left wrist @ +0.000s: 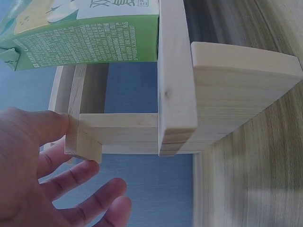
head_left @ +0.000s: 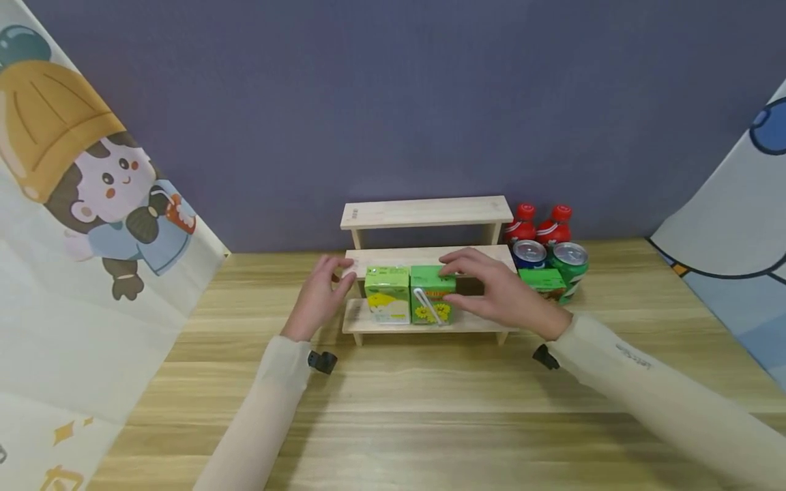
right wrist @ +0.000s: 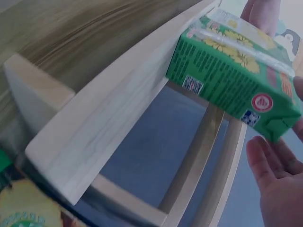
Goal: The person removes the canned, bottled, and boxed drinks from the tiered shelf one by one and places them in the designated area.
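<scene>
On the lowest step of a three-step wooden rack [head_left: 424,212], two drink cartons stand side by side. The left one is a light green and yellow carton [head_left: 388,294]; the right one is a green carton [head_left: 424,276] with yellow flowers and a white straw on its front. My right hand [head_left: 496,290] holds the green carton at its upper right, thumb in front and fingers at the top. In the right wrist view, a carton corner lies between thumb and fingertips. My left hand [head_left: 318,293] pinches the left end of the middle step [left wrist: 73,127] between thumb and index finger.
Right of the rack stand two red-capped bottles [head_left: 554,228], a dark blue can [head_left: 529,254], a green can [head_left: 571,262] and another green carton [head_left: 542,279]. The rack is on a wood-grain table [head_left: 393,409] before a grey-blue wall [head_left: 393,102]. Printed cloths hang at both sides.
</scene>
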`<action>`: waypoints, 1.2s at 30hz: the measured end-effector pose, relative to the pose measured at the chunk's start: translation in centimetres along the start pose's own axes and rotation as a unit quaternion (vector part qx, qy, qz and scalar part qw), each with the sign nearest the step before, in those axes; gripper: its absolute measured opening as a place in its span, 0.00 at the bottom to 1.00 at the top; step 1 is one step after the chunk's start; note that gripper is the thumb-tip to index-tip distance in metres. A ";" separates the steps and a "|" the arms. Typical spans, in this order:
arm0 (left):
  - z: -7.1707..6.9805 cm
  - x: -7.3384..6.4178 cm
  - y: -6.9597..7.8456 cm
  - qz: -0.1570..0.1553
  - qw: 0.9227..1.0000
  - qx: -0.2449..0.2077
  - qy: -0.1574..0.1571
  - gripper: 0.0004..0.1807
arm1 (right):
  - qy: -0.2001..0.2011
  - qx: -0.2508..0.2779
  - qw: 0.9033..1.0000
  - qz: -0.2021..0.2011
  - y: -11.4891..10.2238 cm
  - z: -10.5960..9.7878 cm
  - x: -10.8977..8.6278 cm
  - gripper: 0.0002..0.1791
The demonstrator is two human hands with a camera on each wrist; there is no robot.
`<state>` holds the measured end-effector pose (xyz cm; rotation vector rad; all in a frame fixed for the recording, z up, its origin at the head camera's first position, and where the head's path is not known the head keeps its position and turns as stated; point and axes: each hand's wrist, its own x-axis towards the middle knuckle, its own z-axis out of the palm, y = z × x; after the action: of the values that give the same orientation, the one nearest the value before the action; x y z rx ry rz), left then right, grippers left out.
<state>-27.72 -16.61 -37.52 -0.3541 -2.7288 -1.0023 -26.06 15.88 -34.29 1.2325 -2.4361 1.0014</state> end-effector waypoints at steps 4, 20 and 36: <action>0.0 0.1 0.0 0.000 1.000 -0.001 0.000 0.18 | -0.004 0.007 1.000 -0.006 -0.1 0.3 0.3 0.17; 0.1 0.2 -0.2 -0.003 1.000 -0.003 -0.005 0.18 | 0.054 -0.024 0.998 -0.027 -0.6 -0.7 -0.7 0.15; 0.0 0.1 -0.1 -0.008 1.000 -0.006 -0.008 0.19 | 0.162 -0.125 0.979 -0.027 -1.6 -9.7 -6.4 0.23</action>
<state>-27.80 -16.68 -37.57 -0.3435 -2.7461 -1.0238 -21.75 25.67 -29.42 0.9613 -2.1832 0.7817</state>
